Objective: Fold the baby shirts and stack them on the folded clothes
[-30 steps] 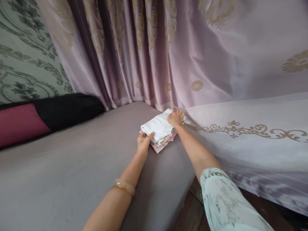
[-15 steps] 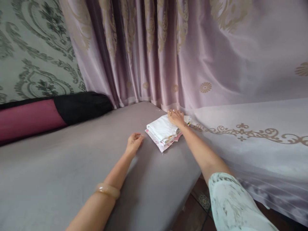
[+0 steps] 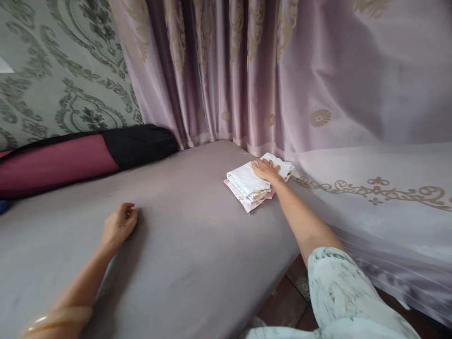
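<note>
My right hand [image 3: 265,169] lies flat, fingers spread, on top of a small stack of folded cloths [image 3: 243,181]. The top layers are white, and a pink-patterned white cloth shows at the bottom. A yellow bit peeks out near the stack's right edge. Well to the left, my left hand [image 3: 120,225] hovers low over or rests on the grey bed surface [image 3: 183,226]; I cannot tell which. Its fingers are loosely curled, with a gap at the thumb and nothing visible in them. A pale bangle [image 3: 60,316] circles that wrist.
A maroon and black padded bundle [image 3: 141,146] lies along the patterned wall at the left. Mauve curtains [image 3: 261,94] hang behind the stack and down the right side. Tiled floor [image 3: 282,301] shows beyond the bed's edge at the lower right.
My left hand has moved away from the stack, leftwards and towards me. My right hand stays on the cloths. The view has shifted slightly left.
</note>
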`<state>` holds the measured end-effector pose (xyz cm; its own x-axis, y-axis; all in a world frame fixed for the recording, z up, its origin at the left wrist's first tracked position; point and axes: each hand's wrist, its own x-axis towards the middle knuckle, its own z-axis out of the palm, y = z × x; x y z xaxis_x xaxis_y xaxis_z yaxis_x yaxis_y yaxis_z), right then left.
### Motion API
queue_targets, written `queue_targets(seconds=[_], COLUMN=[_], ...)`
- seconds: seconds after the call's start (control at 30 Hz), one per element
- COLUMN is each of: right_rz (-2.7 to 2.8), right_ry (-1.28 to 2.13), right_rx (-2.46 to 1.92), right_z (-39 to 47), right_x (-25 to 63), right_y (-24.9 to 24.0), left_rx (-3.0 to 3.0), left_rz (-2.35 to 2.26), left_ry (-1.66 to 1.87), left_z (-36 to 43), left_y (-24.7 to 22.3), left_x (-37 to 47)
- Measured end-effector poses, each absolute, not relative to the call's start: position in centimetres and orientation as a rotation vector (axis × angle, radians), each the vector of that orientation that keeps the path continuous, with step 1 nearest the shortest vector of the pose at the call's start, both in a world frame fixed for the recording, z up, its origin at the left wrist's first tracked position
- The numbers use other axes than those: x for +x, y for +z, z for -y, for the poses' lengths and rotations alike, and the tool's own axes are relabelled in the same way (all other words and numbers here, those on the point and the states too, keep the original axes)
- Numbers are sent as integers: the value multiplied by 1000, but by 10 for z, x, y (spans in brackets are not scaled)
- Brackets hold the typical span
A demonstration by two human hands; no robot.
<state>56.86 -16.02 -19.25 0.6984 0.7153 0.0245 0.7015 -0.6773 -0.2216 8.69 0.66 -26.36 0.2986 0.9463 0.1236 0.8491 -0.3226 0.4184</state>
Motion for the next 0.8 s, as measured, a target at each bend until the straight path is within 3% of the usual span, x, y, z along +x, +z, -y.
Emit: queue_targets(seconds=[0.2, 0.5, 0.8], right_rz=[1338, 1426, 1409], right_ry=[-99, -21, -21], right_rx=[-2628, -2691, -2698], right_z=[157, 160, 156], right_x=[534, 516, 497], right_y=[-188, -203, -186], left_rx=[2624, 2696, 2726], left_rz=[-1662, -1725, -1764], left_ry=[403, 338, 343], left_z=[-2, 5, 3], left_y=[-269, -264, -270], left_x=[58, 65, 63])
